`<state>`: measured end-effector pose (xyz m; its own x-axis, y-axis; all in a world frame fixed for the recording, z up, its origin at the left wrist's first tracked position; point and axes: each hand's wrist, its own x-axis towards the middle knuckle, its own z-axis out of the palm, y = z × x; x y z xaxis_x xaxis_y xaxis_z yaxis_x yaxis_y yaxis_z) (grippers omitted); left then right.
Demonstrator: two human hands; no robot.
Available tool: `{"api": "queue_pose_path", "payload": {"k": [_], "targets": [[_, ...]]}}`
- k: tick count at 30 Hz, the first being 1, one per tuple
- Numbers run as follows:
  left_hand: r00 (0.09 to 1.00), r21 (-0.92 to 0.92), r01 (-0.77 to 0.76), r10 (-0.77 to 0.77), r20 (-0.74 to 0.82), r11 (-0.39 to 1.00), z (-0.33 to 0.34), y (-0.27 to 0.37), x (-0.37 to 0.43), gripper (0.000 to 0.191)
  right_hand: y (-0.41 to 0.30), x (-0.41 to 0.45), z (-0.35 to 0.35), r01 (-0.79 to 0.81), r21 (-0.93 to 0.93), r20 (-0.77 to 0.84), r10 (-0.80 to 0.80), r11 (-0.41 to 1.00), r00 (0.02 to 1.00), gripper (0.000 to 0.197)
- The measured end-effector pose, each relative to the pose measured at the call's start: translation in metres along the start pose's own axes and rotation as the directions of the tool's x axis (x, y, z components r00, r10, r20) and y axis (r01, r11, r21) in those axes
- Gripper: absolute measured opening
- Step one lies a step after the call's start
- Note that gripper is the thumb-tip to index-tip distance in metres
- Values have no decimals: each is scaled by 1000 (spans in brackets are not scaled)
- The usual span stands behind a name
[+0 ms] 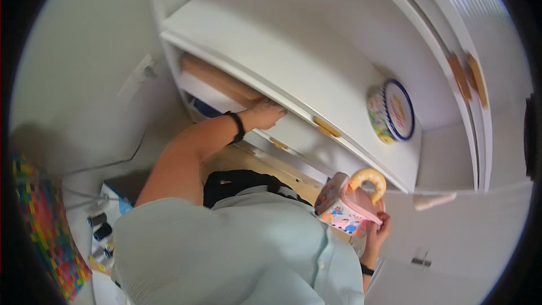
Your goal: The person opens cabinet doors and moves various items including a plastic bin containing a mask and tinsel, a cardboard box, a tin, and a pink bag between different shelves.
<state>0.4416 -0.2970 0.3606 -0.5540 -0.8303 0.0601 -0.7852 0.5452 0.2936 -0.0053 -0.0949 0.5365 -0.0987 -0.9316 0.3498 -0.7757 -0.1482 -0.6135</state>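
Note:
My left hand [266,114], a black band at its wrist, reaches to the opening below the white shelf [271,46]. Its fingers are curled near the end of a brown cardboard box [216,78] inside; whether they grip the box or the cabinet edge is hidden. On the other side, my right hand [378,231] holds a small pink-and-white case [345,218] by its lower lid edge. Colourful cartoon prints cover the case, and a curved yellow handle [370,178] with pale spots stands on top. A black band circles the right wrist too.
A round tub [391,110] with a blue-rimmed lid stands on the shelf. Wooden pulls mark the drawer fronts [326,127] and sliding doors [461,78]. At lower left are a multicoloured patterned cushion-like item [48,228], dark cylinders [101,231] and a cable [127,160].

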Motion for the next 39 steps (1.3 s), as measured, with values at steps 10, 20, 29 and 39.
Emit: {"api": "queue_pose_path", "payload": {"k": [10,20,29,39], "targets": [[987,-778,-102,-36,-158,620,-144,72,98,38,-24,10,35,149,165,-375,-78,975,924,13],[919,-758,268,-393,17,594,-120,33,186,42,-2,-26,57,216,205,-532,-76,955,843,9],[883,-912,-9,-431,185,-411,-101,32,181,13,39,-12,55,172,311,-387,-41,935,921,9],[829,-934,-178,-559,27,-309,-146,30,-88,42,67,26,49,116,473,-107,-73,873,992,7]]}}
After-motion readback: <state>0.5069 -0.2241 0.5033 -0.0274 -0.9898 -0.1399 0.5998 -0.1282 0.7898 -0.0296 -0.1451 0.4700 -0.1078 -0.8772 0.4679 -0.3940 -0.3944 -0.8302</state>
